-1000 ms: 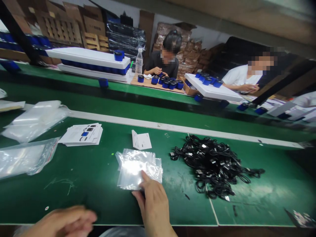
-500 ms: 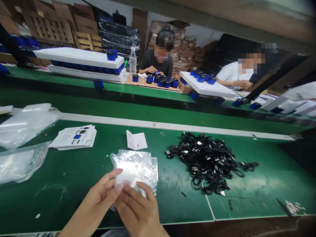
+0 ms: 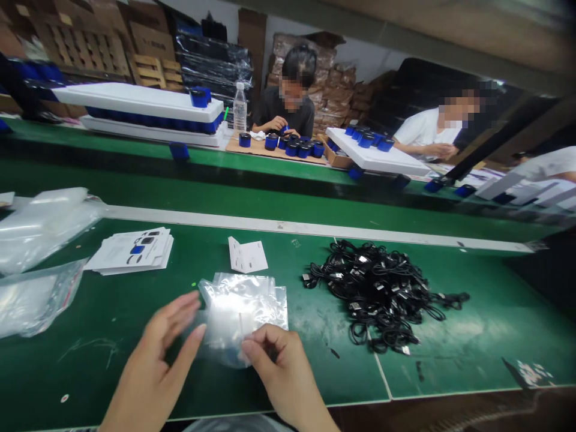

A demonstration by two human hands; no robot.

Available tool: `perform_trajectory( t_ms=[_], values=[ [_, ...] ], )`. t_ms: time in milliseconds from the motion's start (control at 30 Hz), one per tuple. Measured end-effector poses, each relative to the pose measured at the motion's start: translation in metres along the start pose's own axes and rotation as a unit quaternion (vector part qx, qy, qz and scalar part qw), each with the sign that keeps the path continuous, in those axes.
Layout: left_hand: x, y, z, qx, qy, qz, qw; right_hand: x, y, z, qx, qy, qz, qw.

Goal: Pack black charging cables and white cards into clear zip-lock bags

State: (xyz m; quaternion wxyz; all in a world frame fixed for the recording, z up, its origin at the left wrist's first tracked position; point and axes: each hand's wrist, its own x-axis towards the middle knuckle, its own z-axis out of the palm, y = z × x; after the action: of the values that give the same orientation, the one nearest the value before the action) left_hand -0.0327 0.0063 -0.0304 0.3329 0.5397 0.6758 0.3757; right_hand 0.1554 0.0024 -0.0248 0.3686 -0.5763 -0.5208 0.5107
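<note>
Several clear plastic bags [image 3: 256,291] lie in a loose, shiny pile on the green table. Between the thumb and bent fingers of my right hand [image 3: 283,360] is the edge of one clear plastic bag [image 3: 225,339], which overlaps the front of the pile. My left hand [image 3: 164,345] is just left of that bag, thumb and fingers apart, slightly blurred, with nothing visible in it. Behind the pile stands a folded white leaflet [image 3: 249,256]. A heap of coiled black USB cables [image 3: 382,294] lies to the right.
A stack of printed leaflets [image 3: 130,252] and larger plastic bags [image 3: 42,225] lie at left. A white strip [image 3: 279,225] crosses the table. Beyond it, two people sit near blue-and-black round items [image 3: 292,147], white foam trays [image 3: 139,99] and a bottle [image 3: 240,108].
My hands have moved apart. The left has let go of the bag and opened leftward, while the right has shifted right, pinching the bag's edge.
</note>
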Motion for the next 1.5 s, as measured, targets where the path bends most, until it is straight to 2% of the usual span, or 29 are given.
perform_trajectory(
  t_ms=[33,67,100,133,200,300,400,533,700,833,933,1033,1133,1200,1267,1367,1500],
  values=[
    [-0.002,0.001,-0.001,0.052,0.047,0.044,0.997,0.000,-0.002,0.002,-0.024,0.020,-0.010,0.999],
    [-0.005,0.002,-0.002,0.090,0.065,0.073,0.991,0.000,-0.003,0.005,-0.044,0.034,-0.023,0.998],
    [-0.007,0.003,-0.002,0.108,0.049,0.079,0.990,0.000,-0.004,0.007,-0.058,0.041,-0.037,0.997],
    [-0.010,0.005,-0.002,0.105,0.007,0.064,0.992,0.000,-0.005,0.009,-0.069,0.042,-0.051,0.995],
    [-0.014,0.011,0.000,0.063,-0.075,0.004,0.995,0.001,-0.007,0.013,-0.082,0.042,-0.073,0.993],
    [-0.017,0.019,0.004,0.001,-0.097,-0.071,0.993,0.002,-0.010,0.018,-0.090,0.038,-0.085,0.992],
    [-0.017,0.024,0.006,-0.041,-0.108,-0.101,0.988,0.004,-0.009,0.020,-0.083,0.023,-0.083,0.993],
    [-0.013,0.025,0.003,-0.059,-0.141,-0.069,0.986,0.005,-0.004,0.022,-0.081,0.014,-0.106,0.991],
    [-0.006,0.029,0.000,-0.009,-0.187,-0.026,0.982,0.004,0.002,0.022,-0.141,0.007,-0.206,0.968],
    [-0.004,0.027,0.002,0.022,-0.218,-0.014,0.976,-0.002,0.001,0.020,-0.161,0.014,-0.232,0.959],
    [-0.005,0.024,0.008,0.039,-0.199,0.003,0.979,-0.006,-0.001,0.022,-0.171,0.009,-0.235,0.957],
    [-0.005,0.024,0.012,0.056,-0.176,0.031,0.982,-0.004,-0.001,0.024,-0.232,0.026,-0.243,0.942],
    [-0.006,0.024,0.014,0.096,-0.160,0.064,0.980,0.001,0.000,0.022,-0.357,0.055,-0.275,0.891],
    [-0.007,0.021,0.015,0.128,-0.142,0.093,0.977,0.005,0.000,0.020,-0.431,0.033,-0.297,0.852],
    [-0.009,0.018,0.016,0.164,-0.115,0.140,0.970,0.007,0.001,0.018,-0.461,0.003,-0.322,0.827],
    [-0.012,0.014,0.016,0.220,-0.072,0.210,0.950,0.004,0.005,0.020,-0.452,0.016,-0.353,0.819],
    [-0.014,0.010,0.013,0.281,-0.005,0.250,0.926,-0.003,0.010,0.024,-0.413,0.105,-0.351,0.834]
  ],
)
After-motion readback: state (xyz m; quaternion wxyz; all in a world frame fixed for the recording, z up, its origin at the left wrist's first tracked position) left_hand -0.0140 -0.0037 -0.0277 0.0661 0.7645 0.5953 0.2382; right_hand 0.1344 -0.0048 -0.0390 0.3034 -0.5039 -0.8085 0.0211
